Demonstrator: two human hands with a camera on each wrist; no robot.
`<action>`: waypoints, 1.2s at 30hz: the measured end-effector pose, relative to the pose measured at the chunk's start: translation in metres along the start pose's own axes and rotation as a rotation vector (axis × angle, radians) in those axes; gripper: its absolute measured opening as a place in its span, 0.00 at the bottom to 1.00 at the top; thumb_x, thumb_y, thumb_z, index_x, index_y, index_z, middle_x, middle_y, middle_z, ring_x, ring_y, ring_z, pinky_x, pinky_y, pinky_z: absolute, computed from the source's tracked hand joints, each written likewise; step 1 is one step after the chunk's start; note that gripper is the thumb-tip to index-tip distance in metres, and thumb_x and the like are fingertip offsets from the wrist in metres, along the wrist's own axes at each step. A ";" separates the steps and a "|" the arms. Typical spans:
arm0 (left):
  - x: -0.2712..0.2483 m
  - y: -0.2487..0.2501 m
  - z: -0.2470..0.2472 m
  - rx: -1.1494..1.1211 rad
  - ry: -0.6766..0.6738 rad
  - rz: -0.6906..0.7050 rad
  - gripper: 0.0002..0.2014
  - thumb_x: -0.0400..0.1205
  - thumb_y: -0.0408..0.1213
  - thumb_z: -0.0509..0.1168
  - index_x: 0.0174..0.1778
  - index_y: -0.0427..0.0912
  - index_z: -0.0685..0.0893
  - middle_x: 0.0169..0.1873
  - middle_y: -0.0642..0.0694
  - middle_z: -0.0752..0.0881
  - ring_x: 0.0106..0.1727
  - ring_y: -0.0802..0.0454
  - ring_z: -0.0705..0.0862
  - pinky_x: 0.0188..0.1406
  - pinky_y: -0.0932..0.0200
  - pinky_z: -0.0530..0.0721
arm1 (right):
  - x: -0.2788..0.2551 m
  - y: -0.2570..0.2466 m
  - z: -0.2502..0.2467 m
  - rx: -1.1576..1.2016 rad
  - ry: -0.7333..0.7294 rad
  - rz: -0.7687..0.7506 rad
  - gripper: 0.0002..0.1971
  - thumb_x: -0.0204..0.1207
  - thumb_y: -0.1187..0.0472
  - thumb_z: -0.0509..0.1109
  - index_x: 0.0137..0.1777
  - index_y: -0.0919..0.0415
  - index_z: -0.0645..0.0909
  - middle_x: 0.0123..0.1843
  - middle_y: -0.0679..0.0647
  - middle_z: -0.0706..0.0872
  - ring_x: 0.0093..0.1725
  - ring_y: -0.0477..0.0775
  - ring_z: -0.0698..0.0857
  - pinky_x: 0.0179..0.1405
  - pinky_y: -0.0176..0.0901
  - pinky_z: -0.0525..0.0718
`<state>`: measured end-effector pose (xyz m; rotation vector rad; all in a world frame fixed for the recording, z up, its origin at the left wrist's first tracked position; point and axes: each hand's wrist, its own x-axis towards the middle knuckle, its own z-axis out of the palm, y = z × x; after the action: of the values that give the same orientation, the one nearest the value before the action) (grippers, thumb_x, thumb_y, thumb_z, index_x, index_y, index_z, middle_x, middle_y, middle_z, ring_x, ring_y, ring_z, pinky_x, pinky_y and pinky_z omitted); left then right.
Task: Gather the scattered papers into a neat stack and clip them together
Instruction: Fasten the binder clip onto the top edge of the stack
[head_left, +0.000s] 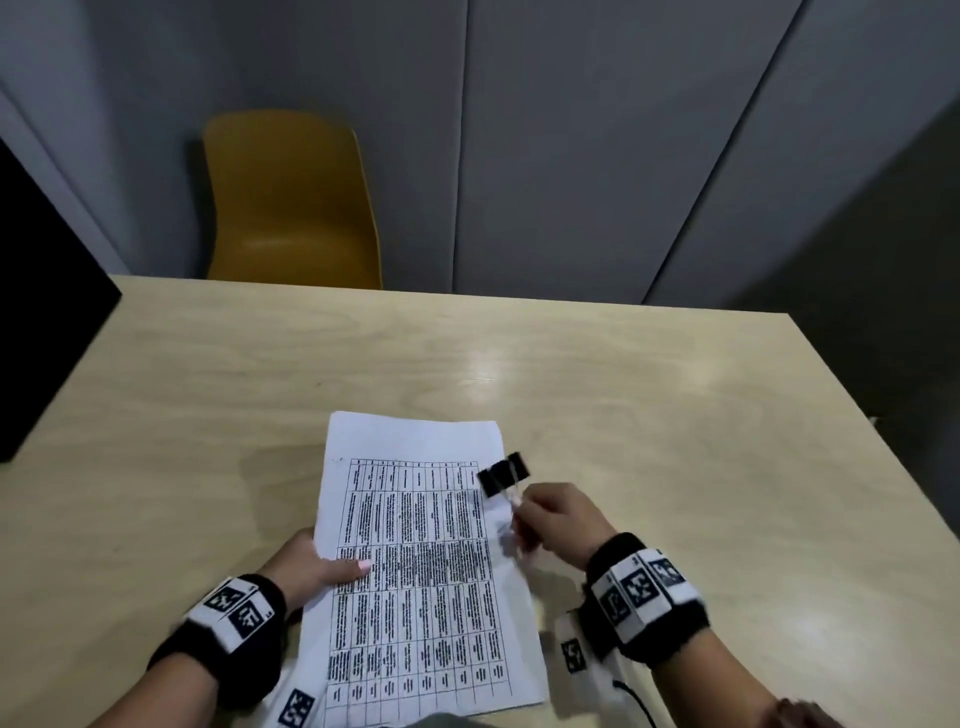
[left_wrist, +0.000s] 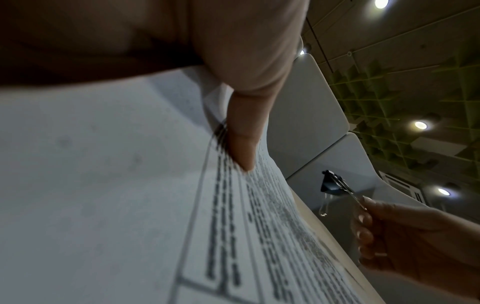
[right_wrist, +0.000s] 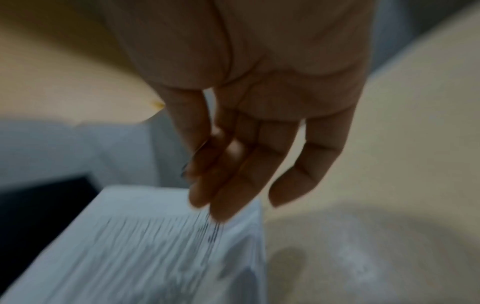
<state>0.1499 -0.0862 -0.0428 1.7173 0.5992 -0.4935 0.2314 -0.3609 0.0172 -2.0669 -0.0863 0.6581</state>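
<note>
Head view: papers (head_left: 415, 561) already gathered into one stack, lower centre of frame on the table (head_left: 623, 389), held at its left edge by left hand (head_left: 317, 566). Right hand (head_left: 558, 519) pinching the binder clip (head_left: 503, 474) by its wire handle, beside the stack's right edge, not yet clamped on.

Left wrist view: thumb (left_wrist: 244, 144) pressed onto the sheets; clip dangling mid-right, clear of the paper.

Right wrist view: blurred; fingertips (right_wrist: 221, 207) over the stack's corner. Clipping left to do.

yellow chair (head_left: 291, 202) behind wooden table (head_left: 623, 395), grey wall panels (head_left: 597, 145)
</note>
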 end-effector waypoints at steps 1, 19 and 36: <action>0.000 0.000 0.001 -0.003 -0.006 0.008 0.15 0.69 0.31 0.76 0.47 0.47 0.81 0.48 0.46 0.88 0.55 0.45 0.84 0.67 0.50 0.74 | 0.000 -0.005 0.007 -0.239 -0.068 -0.073 0.18 0.80 0.59 0.62 0.26 0.50 0.73 0.27 0.48 0.85 0.28 0.47 0.82 0.31 0.36 0.79; -0.003 -0.003 0.002 0.117 0.014 0.042 0.16 0.71 0.37 0.75 0.52 0.43 0.81 0.47 0.48 0.87 0.53 0.47 0.85 0.62 0.57 0.75 | 0.014 -0.016 0.026 -0.441 -0.133 -0.071 0.13 0.68 0.51 0.75 0.31 0.45 0.73 0.45 0.50 0.83 0.47 0.52 0.83 0.46 0.40 0.78; -0.011 0.000 0.000 0.091 0.029 0.041 0.14 0.69 0.40 0.77 0.46 0.49 0.80 0.44 0.52 0.87 0.53 0.48 0.85 0.61 0.56 0.77 | 0.023 -0.018 0.012 -0.398 -0.241 0.052 0.21 0.62 0.59 0.80 0.56 0.53 0.81 0.44 0.51 0.85 0.44 0.49 0.83 0.51 0.41 0.83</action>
<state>0.1412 -0.0879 -0.0364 1.8223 0.5686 -0.4739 0.2488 -0.3347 0.0167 -2.3640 -0.3253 0.9843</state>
